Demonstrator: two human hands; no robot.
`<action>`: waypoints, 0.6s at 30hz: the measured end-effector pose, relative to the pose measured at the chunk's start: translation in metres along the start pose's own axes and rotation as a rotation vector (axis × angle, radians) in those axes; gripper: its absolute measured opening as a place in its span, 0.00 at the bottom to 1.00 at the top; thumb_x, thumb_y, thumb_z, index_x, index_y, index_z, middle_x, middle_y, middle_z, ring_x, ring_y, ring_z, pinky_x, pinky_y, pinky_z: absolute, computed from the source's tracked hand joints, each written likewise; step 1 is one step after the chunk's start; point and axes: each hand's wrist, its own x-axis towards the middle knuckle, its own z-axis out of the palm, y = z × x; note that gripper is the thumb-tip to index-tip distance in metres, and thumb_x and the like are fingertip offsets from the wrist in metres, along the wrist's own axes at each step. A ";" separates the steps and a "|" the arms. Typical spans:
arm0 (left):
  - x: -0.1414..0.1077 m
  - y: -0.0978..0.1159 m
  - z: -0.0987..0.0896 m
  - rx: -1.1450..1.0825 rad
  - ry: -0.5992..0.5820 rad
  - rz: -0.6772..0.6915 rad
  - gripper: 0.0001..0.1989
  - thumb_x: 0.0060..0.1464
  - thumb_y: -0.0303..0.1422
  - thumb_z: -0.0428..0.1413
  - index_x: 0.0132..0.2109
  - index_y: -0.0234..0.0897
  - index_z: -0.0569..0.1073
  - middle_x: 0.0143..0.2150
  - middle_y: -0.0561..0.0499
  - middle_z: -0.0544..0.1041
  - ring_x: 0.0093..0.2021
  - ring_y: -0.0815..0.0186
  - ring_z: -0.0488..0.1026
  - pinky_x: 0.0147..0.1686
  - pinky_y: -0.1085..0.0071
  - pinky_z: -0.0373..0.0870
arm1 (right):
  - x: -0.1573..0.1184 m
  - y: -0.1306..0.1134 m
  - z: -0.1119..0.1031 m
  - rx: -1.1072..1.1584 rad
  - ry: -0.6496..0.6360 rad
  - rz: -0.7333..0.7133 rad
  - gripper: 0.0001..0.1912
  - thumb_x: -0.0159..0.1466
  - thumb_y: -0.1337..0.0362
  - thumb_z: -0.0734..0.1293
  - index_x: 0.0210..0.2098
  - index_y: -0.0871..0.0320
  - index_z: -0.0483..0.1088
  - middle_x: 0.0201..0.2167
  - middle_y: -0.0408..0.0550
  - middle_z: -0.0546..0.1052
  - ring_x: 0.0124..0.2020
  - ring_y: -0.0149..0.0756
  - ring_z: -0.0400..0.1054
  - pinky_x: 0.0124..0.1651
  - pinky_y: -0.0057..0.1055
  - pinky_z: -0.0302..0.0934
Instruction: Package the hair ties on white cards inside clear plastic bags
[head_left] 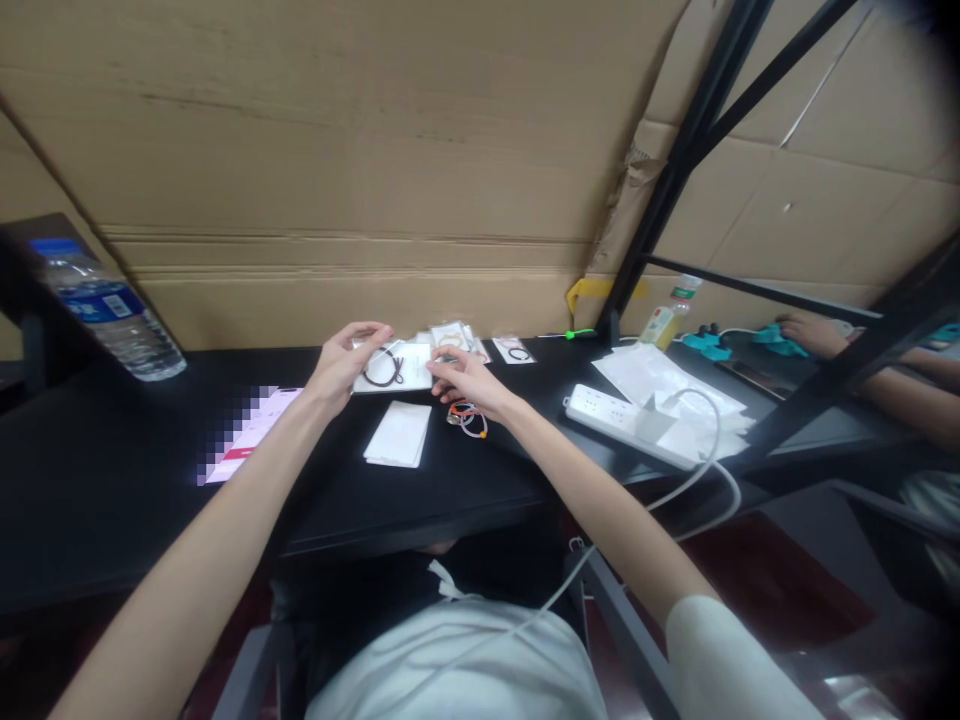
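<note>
My left hand [346,367] is closed, thumb and fingers pinched at the left edge of a clear packet with a white card and a black cord loop [383,368]. My right hand [466,380] is closed too, its thumb and fingertips at the right side of the white card [415,368]. Just below my right hand lie orange and white cord loops [470,418]. A small stack of white cards [399,434] rests on the black table between my forearms. Behind my hands sit several packets [455,337], and another packet with a dark loop [514,350] lies to their right.
On the left are a lit phone [259,430] and a water bottle [112,310]. A white power strip [630,425] with cables, white sheets [652,375], a drink bottle [670,313] and a black metal frame [675,180] stand right. Another person's hand [814,333] shows beyond it.
</note>
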 end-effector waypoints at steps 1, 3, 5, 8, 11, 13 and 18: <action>0.000 0.001 0.001 -0.018 -0.002 -0.021 0.28 0.43 0.50 0.76 0.45 0.38 0.83 0.50 0.41 0.84 0.50 0.53 0.81 0.47 0.63 0.77 | 0.000 0.000 0.001 0.001 0.007 -0.012 0.14 0.67 0.54 0.75 0.45 0.52 0.70 0.29 0.41 0.77 0.29 0.29 0.72 0.31 0.23 0.68; -0.001 0.003 0.002 -0.080 -0.008 -0.058 0.28 0.44 0.51 0.75 0.45 0.37 0.82 0.51 0.41 0.84 0.49 0.56 0.81 0.45 0.65 0.77 | 0.001 0.002 0.001 -0.001 0.031 -0.040 0.14 0.66 0.54 0.76 0.44 0.52 0.71 0.27 0.40 0.75 0.28 0.28 0.71 0.30 0.23 0.67; -0.002 0.006 0.002 -0.178 -0.044 -0.077 0.27 0.46 0.51 0.75 0.45 0.37 0.81 0.51 0.42 0.83 0.49 0.58 0.80 0.46 0.66 0.77 | 0.003 0.004 0.002 0.015 0.078 -0.045 0.12 0.66 0.57 0.75 0.43 0.53 0.72 0.24 0.39 0.73 0.26 0.28 0.69 0.30 0.23 0.66; -0.006 0.011 0.001 -0.285 -0.182 -0.072 0.28 0.48 0.50 0.74 0.50 0.39 0.80 0.56 0.42 0.82 0.52 0.58 0.80 0.48 0.65 0.78 | 0.007 0.007 0.002 0.114 0.165 -0.007 0.10 0.64 0.62 0.76 0.41 0.54 0.71 0.25 0.38 0.72 0.25 0.26 0.67 0.30 0.24 0.65; -0.011 0.012 0.000 -0.236 -0.361 0.003 0.34 0.47 0.42 0.76 0.60 0.46 0.77 0.68 0.42 0.74 0.62 0.53 0.76 0.54 0.62 0.77 | 0.010 0.008 0.001 0.264 0.199 0.043 0.10 0.62 0.64 0.77 0.40 0.55 0.72 0.25 0.36 0.70 0.25 0.24 0.64 0.30 0.23 0.63; -0.013 0.011 -0.001 -0.192 -0.473 0.047 0.40 0.45 0.39 0.77 0.65 0.50 0.75 0.74 0.42 0.69 0.70 0.49 0.70 0.62 0.59 0.73 | 0.011 0.008 0.000 0.346 0.195 0.081 0.10 0.61 0.65 0.78 0.38 0.57 0.73 0.24 0.34 0.68 0.23 0.22 0.61 0.30 0.22 0.61; -0.015 0.008 0.000 -0.139 -0.575 0.066 0.49 0.43 0.37 0.78 0.71 0.53 0.69 0.76 0.40 0.65 0.74 0.44 0.64 0.69 0.51 0.65 | 0.010 0.006 0.000 0.507 0.195 0.168 0.10 0.63 0.67 0.76 0.34 0.57 0.71 0.22 0.33 0.67 0.22 0.22 0.58 0.29 0.21 0.61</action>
